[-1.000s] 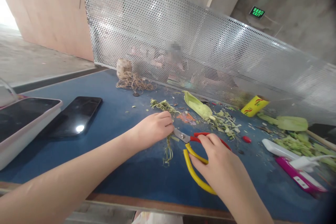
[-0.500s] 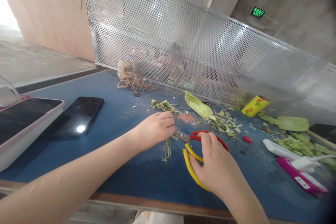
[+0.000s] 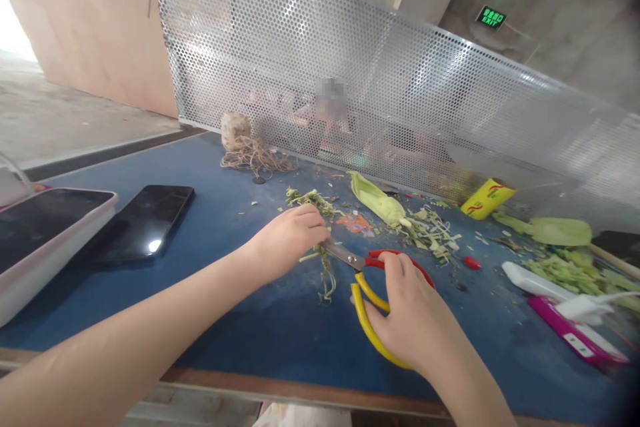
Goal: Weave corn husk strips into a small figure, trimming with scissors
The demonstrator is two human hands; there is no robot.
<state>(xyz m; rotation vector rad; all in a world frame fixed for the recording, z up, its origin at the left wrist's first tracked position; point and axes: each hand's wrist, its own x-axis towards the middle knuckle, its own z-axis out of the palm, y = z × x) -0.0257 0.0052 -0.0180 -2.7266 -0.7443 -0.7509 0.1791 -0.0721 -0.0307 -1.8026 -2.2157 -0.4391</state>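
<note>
My right hand (image 3: 407,303) is wrapped round the red and yellow handles of a pair of scissors (image 3: 373,333). Their blades point left and reach to the fingers of my left hand (image 3: 293,240). Closed in a pinch, my left hand grips thin green vegetable strands (image 3: 327,280), which dangle below the blades over the blue table (image 3: 240,347). Fingers hide the blade tips. Just behind my left hand lies a small heap of shredded greens (image 3: 313,197). A pale green leaf stalk (image 3: 377,200) rests farther back, with cut strips (image 3: 433,233) beside it.
A phone (image 3: 145,223) and a white-cased device (image 3: 55,233) lie at left. Twine (image 3: 255,155) is near the perforated metal screen (image 3: 300,53), behind which a person sits. To the right are a yellow roll (image 3: 487,199), a purple power strip (image 3: 577,330) and more leaves (image 3: 563,231).
The dangling strands have shifted slightly right and sit against the scissor blades. My left hand has moved a little up and left; my right hand still grips the scissors.
</note>
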